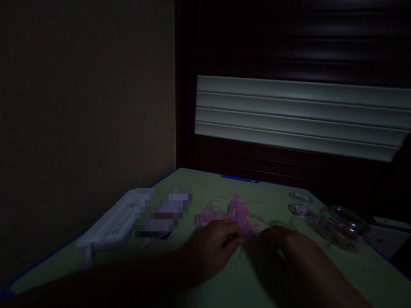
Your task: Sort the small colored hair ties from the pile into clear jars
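Note:
A loose heap of small pink and pale loop bands [233, 211] lies on the light green table [205, 182]. My left hand [213, 246] rests just in front of the heap with its fingers curled and pinched together at the tips. My right hand [284, 246] lies beside it, fingers bent inward toward the left hand. Both sets of fingertips meet over something small that the dim light hides. The room is very dark.
A clear jar [338, 229] of mixed coloured bands lies at the right, with small round clear containers [300, 203] behind it. A white flat case [111, 229] sits at the left. A wall stands left and a dark panelled board with a pale band behind.

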Demonstrator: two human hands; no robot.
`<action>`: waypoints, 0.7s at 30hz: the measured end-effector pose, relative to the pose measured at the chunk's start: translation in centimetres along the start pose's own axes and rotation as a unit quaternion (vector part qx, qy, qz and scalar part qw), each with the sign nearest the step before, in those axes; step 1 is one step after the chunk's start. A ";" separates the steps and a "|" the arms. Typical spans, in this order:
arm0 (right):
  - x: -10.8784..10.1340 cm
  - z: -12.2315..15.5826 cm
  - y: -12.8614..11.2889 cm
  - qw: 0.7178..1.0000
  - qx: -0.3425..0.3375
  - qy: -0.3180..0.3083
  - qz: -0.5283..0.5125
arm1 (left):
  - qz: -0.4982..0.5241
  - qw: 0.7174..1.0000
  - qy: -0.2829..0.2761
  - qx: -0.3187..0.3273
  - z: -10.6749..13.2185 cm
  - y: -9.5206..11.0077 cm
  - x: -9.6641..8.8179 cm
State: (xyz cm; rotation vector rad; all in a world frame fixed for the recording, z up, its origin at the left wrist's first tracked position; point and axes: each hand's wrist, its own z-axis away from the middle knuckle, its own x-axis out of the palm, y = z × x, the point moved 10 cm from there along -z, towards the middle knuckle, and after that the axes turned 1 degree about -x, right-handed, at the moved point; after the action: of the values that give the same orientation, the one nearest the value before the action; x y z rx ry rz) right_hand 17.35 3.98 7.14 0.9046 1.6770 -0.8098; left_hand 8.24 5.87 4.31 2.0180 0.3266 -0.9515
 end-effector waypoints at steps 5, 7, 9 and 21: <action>-0.1 0.0 0.5 1.000 0.011 0.018 -0.010 | 0.129 0.989 -0.009 -0.070 0.2 -2.7 1.7; -0.2 0.1 0.5 0.999 0.012 0.030 -0.021 | 0.165 0.982 -0.016 -0.088 0.2 -3.2 2.0; 0.1 0.1 0.1 0.999 -0.006 0.027 -0.039 | 0.184 0.978 -0.018 -0.095 0.2 -3.4 2.1; 0.1 0.0 -0.8 0.997 -0.039 0.014 -0.065 | 0.156 0.985 -0.023 -0.063 0.2 -2.3 2.0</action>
State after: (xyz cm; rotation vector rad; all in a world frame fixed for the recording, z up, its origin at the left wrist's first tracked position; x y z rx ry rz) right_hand 16.65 3.64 7.10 0.7628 1.7950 -0.8160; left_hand 8.22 6.90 1.43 1.8605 0.0407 -0.7589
